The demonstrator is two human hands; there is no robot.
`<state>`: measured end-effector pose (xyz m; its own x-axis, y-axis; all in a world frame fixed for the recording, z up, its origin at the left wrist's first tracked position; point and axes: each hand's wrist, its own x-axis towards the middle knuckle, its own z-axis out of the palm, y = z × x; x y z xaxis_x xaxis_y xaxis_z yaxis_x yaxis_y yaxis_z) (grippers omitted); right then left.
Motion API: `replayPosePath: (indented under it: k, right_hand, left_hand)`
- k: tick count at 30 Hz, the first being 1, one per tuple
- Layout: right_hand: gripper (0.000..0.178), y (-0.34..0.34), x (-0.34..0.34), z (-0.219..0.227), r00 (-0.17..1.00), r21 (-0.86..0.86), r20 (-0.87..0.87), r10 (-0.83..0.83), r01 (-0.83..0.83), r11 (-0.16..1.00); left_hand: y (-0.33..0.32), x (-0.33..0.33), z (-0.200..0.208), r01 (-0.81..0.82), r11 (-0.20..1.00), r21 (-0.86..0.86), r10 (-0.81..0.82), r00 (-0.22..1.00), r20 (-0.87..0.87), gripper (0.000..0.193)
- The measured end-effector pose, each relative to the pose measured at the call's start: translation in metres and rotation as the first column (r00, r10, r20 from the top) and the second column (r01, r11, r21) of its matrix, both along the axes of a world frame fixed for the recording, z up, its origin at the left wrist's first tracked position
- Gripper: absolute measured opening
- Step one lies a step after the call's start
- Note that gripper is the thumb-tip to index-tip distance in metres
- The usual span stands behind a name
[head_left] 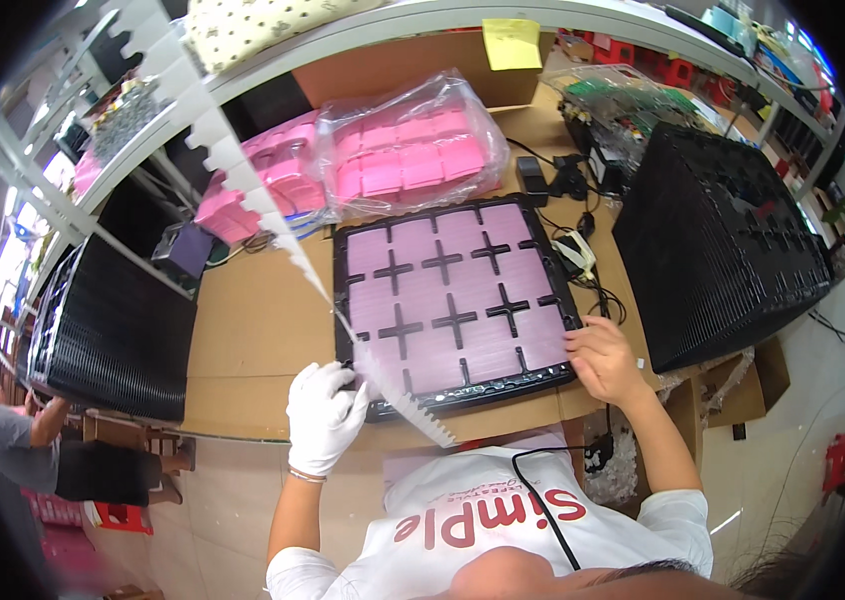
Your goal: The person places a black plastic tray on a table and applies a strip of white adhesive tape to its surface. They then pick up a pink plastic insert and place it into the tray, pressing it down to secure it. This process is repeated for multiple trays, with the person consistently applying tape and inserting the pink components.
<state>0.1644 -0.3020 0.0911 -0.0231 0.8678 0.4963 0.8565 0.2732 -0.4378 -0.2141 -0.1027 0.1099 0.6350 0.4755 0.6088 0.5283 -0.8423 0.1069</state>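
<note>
A square black tray (pixel 413 399) lies on the cardboard-covered table in front of me, with pink-lilac sheet material showing between its black cross-shaped dividers. My left hand (pixel 326 418), in a white glove, is closed at the tray's near left corner; whether its fingers grip the rim or the strip beside them is hidden. A long white strip with toothed edges (pixel 278 228) runs slantwise from the upper left, across the tray's left part, to its near edge. On the right rim, my bare right hand (pixel 603 358) holds the tray with bent fingers.
Tall stacks of black trays stand left (pixel 133 330) and right (pixel 713 250). Behind the tray lie pink foam pieces in a clear bag (pixel 408 150). Black cables and adapters (pixel 568 180) lie along its right side. A shelf edge spans the back; another person (pixel 18 430) sits far left.
</note>
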Motion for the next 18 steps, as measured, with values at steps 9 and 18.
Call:
replayPosePath:
  k: [9,18]
  right_hand:
    - [0.057,0.01,-0.021,-0.016,0.942,-0.224,-0.029,-0.335,0.32,0.921]
    - [0.067,0.012,-0.021,-0.02,0.875,-0.019,-0.338,-0.346,0.361,0.932]
  left_hand:
    - [-0.003,-0.002,0.0,-0.416,0.686,-0.597,0.391,0.903,-0.18,0.059]
    - [0.017,-0.006,0.026,0.388,0.47,-0.792,0.532,0.592,0.606,0.033]
